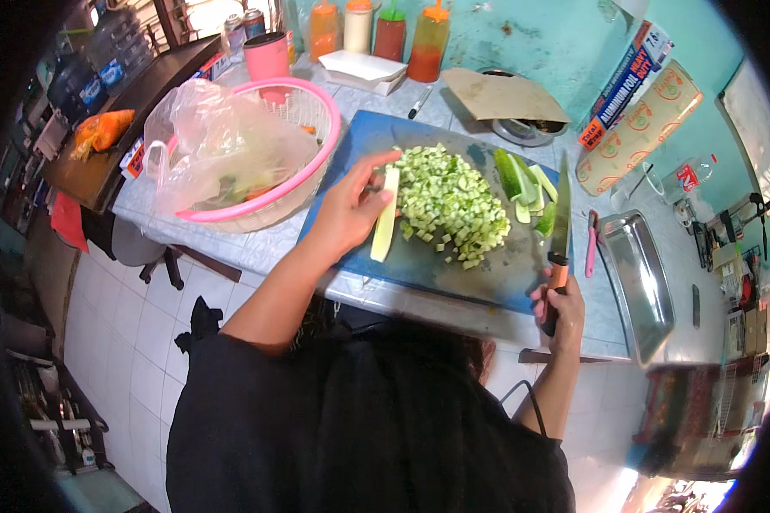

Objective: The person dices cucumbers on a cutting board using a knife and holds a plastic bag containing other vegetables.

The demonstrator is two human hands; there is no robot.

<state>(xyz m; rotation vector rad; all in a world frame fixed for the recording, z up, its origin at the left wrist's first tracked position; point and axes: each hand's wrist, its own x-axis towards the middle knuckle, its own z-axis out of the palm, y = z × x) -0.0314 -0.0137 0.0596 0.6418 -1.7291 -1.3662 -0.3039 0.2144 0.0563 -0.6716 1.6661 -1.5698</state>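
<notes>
My left hand [353, 202] holds a long pale cucumber strip [385, 221] between thumb and fingers, over the left part of a blue cutting board [359, 266]. My right hand [563, 308] grips the orange and black handle of a kitchen knife [561, 218] at the board's right edge, its blade pointing away from me. Between the hands lies a heap of diced cucumber [452, 202], with a few loose cubes at its near side. Several larger cucumber pieces [520, 176] rest on the board between the heap and the knife.
Left of the board stands a pink-rimmed basket [330, 122] with a plastic bag [231, 128]. Squeeze bottles [390, 35], a white foam box [362, 67] and a cardboard-covered bowl [529, 131] are behind. A pink-handled peeler [591, 247] and a metal tray [641, 288] lie to the right.
</notes>
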